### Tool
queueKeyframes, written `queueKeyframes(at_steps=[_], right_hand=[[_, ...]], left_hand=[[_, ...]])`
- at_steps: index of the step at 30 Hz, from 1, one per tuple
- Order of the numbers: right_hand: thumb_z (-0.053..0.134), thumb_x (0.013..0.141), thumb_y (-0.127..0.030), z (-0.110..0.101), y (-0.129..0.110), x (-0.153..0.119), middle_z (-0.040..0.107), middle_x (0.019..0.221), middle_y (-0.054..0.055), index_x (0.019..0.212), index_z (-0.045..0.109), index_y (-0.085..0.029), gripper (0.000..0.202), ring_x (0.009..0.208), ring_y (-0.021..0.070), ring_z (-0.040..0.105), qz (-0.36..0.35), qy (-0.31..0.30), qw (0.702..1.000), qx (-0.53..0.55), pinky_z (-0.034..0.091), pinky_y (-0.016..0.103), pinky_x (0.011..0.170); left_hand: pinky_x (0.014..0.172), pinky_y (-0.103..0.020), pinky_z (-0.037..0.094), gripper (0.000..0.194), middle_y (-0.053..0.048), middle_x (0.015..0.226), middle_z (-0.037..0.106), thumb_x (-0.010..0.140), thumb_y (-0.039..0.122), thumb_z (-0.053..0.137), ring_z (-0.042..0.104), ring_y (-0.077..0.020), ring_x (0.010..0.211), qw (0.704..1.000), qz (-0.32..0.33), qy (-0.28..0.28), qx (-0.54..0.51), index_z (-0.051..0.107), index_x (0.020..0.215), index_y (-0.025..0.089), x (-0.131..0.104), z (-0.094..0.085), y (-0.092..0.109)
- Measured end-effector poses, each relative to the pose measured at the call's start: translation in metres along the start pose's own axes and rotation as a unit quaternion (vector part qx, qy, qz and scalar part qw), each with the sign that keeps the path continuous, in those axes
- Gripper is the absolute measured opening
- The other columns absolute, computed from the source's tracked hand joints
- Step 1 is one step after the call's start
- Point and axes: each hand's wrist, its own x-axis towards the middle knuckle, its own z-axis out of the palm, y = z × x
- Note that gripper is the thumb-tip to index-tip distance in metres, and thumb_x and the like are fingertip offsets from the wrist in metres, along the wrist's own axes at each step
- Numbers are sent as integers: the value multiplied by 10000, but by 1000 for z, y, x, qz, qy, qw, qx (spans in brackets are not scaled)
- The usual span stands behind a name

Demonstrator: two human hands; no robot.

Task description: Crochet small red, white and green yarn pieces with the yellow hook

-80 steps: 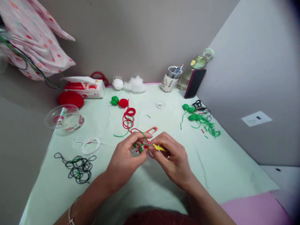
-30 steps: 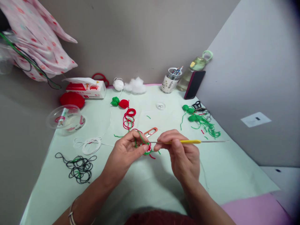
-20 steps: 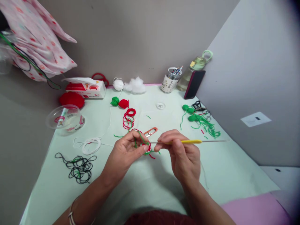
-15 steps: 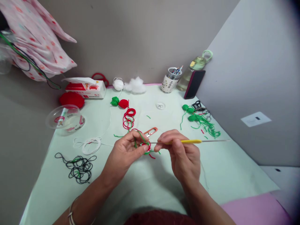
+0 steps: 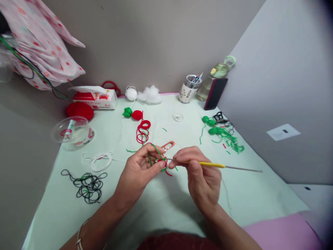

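My left hand (image 5: 142,166) pinches a small crochet piece (image 5: 164,164) in red, green and white between thumb and fingers. Green yarn (image 5: 156,150) runs up from the piece over my left fingers. My right hand (image 5: 200,175) grips a crochet hook (image 5: 212,164) by its yellow handle. The hook's thin left tip meets the piece at my left fingertips; its other metal end points right and slightly down. Just beyond my hands lies an orange thread snipper (image 5: 168,145), partly hidden. My left fingers cover much of the piece.
Red yarn (image 5: 142,133) lies ahead, white cord (image 5: 102,161) and tangled black cord (image 5: 90,187) at left, green yarn bundles (image 5: 226,135) at right. Behind stand a tissue box (image 5: 104,100), a pen cup (image 5: 189,91), a bottle (image 5: 210,81) and a leaning phone (image 5: 215,93).
The hook has tilted, its right end swinging lower and further right. My right hand has turned slightly with it, while my left hand stays nearly in place.
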Motion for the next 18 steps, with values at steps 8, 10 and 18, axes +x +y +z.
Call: queueKeyframes(at_steps=[8, 10, 18], right_hand=[[561, 1086, -290, 3, 2, -1, 764, 931, 57, 1111, 803, -273, 243, 958, 227, 731, -47, 24, 998, -19, 602, 421, 857], [573, 1081, -290, 4, 3, -2, 761, 921, 56, 1109, 804, -279, 234, 951, 228, 728, -52, 39, 998, -25, 602, 420, 848], [583, 1066, -411, 1, 3, 2, 727, 903, 56, 1072, 809, -316, 244, 920, 239, 685, -1, 15, 1000, 9, 572, 416, 810]], left_hand=[[832, -244, 525, 249, 12, 907, 667, 872, 300, 854, 641, -137, 894, 999, -37, -18, -34, 786, 1109, 265, -3, 1, -8], [835, -248, 521, 268, 7, 905, 665, 872, 311, 855, 637, -141, 898, 998, -49, -23, -45, 797, 1130, 270, -3, 2, -8], [864, -294, 529, 515, 0, 887, 683, 842, 263, 879, 641, -162, 895, 994, -63, -19, -92, 720, 1332, 261, -2, 7, -3]])
